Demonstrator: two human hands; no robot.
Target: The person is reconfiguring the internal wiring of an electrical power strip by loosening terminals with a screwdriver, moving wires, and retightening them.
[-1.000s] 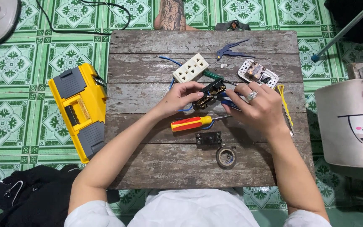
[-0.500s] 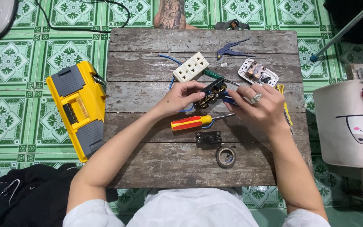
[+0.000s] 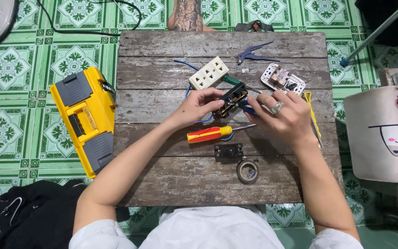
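My left hand (image 3: 198, 107) grips a black socket module (image 3: 230, 100) with brass contacts over the middle of the wooden table (image 3: 162, 78). My right hand (image 3: 282, 115), a ring on one finger, pinches a blue wire (image 3: 248, 109) at the module's right side. A white multi-outlet socket face (image 3: 208, 73) lies just behind the hands, with a green-handled screwdriver (image 3: 233, 81) next to it. A red and yellow screwdriver (image 3: 210, 134) lies in front of my left hand.
A small black part (image 3: 229, 151) and a roll of tape (image 3: 248, 171) lie near me. Blue pliers (image 3: 253, 54) and an open switch housing (image 3: 283, 79) sit at the back right. A yellow toolbox (image 3: 84, 121) stands on the tiled floor left of the table. A white box with red tools (image 3: 385, 133) is at right.
Both hands stay on the socket module with only slight finger movement; the view has shifted a little.
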